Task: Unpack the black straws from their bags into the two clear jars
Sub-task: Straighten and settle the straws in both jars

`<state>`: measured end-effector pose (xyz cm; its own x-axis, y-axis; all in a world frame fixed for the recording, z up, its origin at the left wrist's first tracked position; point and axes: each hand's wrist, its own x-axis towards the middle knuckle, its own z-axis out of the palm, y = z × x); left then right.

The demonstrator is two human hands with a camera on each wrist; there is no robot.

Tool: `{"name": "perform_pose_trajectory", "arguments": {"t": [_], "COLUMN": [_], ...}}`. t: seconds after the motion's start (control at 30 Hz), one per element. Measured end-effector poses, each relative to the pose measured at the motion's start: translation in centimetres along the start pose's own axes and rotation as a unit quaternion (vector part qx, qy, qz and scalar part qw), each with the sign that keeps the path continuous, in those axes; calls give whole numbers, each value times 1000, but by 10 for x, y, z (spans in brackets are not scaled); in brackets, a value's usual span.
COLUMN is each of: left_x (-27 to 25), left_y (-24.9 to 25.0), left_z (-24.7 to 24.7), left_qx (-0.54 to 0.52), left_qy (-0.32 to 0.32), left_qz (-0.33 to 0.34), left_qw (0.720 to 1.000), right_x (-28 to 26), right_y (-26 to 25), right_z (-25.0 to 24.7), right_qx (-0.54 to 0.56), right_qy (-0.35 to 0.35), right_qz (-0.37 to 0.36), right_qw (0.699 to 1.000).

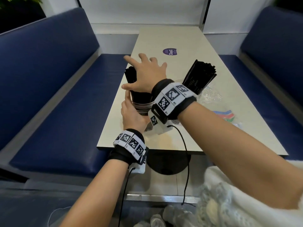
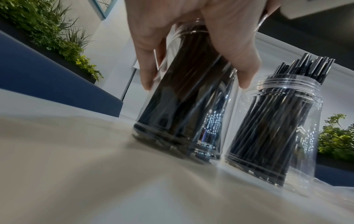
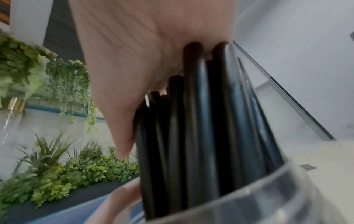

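Note:
Two clear jars stand near the table's left edge, both full of black straws. My left hand grips the left jar by its side, fingers and thumb curled round it. My right hand lies flat with spread fingers on the tops of the black straws that stick out of that jar. The second jar stands just to its right, its straws fanning upward; in the head view my right wrist hides most of it.
Crumpled clear plastic bags and a packet with coloured print lie on the table to the right. A purple round sticker marks the far tabletop. Blue benches flank both sides. Green plants line the wall.

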<state>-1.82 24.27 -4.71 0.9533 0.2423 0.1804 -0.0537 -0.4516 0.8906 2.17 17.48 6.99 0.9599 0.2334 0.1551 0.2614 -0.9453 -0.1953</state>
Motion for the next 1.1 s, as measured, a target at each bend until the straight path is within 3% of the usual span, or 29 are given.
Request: {"name": "perform_pose_trajectory", "arguments": {"t": [0.13,0.5,0.67,0.83,0.97,1.1], "left_x": [1,-1,11,12,10,9], "left_y": [-4,3,-11,-13,-8,-15], "left_z": [2,0,7,9,5,8], "left_qx": [7,0,42,34,-23,50], "left_qy": [9,11,18,8,-10,8], "left_qz": [7,12,9,8,7,27], "left_qw": [1000,1000,999,999,1000,998], "right_x": [11,20,25,26,28,28], "right_y": [2,0,1,0,-5,-4], "right_z": [-1,3,-6,-10,-11,-12], "right_qx": [-1,76,154,117,111,81], "right_qy": [-32,20,2,-65,-67,-62], "right_qz": [-39,-3,53,65,65,86], "right_qw": [999,997,987,989,989,991]}}
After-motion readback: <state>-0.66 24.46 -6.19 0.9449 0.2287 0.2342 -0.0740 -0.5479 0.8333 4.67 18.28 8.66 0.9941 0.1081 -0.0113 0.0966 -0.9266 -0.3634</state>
